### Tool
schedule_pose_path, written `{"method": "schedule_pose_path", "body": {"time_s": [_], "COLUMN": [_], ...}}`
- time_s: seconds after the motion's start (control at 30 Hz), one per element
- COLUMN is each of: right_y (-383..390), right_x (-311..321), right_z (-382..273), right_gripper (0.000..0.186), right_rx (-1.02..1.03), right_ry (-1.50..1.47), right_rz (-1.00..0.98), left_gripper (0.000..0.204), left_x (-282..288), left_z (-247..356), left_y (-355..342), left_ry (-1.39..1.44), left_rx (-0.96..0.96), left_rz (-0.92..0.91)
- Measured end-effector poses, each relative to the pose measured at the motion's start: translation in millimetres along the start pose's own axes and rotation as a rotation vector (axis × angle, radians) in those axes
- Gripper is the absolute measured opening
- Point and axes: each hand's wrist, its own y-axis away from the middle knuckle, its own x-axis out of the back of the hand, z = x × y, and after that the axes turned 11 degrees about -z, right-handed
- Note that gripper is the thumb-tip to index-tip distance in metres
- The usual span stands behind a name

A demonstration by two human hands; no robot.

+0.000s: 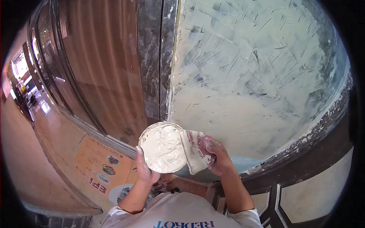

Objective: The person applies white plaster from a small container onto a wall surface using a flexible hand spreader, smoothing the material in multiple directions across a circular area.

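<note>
My left hand (pixel 145 167) holds a round tub (pixel 164 171) from its left and lower side, fingers wrapped about the wall. Wet, off-white putty (pixel 163 147) fills it nearly to the rim, with soft ridges on top. In my right hand (pixel 218 156) is a wide putty spreader (pixel 195 152), smeared with putty and reddish patches. Its left edge meets the tub's right rim. Some of the right fingers are hidden behind the spreader. Beyond both hands stands a large panel (pixel 243 83) coated in pale putty, with dark streaks and scratches showing through.
A dark frame (pixel 152 57) borders the panel on its left, beside a brown glazed pane (pixel 106 68). An orange printed poster (pixel 97 163) lies at lower left. Dark framing with pale insets (pixel 315 186) is at lower right. Far left, a bright passage (pixel 42 102) opens.
</note>
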Motion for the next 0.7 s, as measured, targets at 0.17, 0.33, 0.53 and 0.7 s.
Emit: {"method": "schedule_pose_path", "body": {"time_s": [0.17, 0.33, 0.53, 0.7], "right_y": [-6.2, -2.6, -0.2, -2.8], "right_x": [-3.9, -0.7, -14.6, -13.6], "right_z": [6.6, 11.8, 25.7, 34.8], "right_gripper": [0.052, 0.043, 0.041, 0.043], "right_rx": [0.113, 0.164, 0.375, 0.600], "right_ry": [-0.031, 0.014, -0.001, 0.111], "right_rz": [0.006, 0.097, 0.234, 0.264], "left_gripper": [0.078, 0.084, 0.081, 0.076], "left_x": [6.9, 20.5, 22.2, 25.6], "left_z": [-2.3, 2.7, 19.4, 24.9], "left_y": [12.0, 24.9, 32.5, 32.1], "left_ry": [-0.129, -0.133, -0.083, -0.002], "left_rx": [0.048, 0.080, 0.124, 0.140], "left_rz": [-0.015, -0.088, -0.076, -0.013]}}
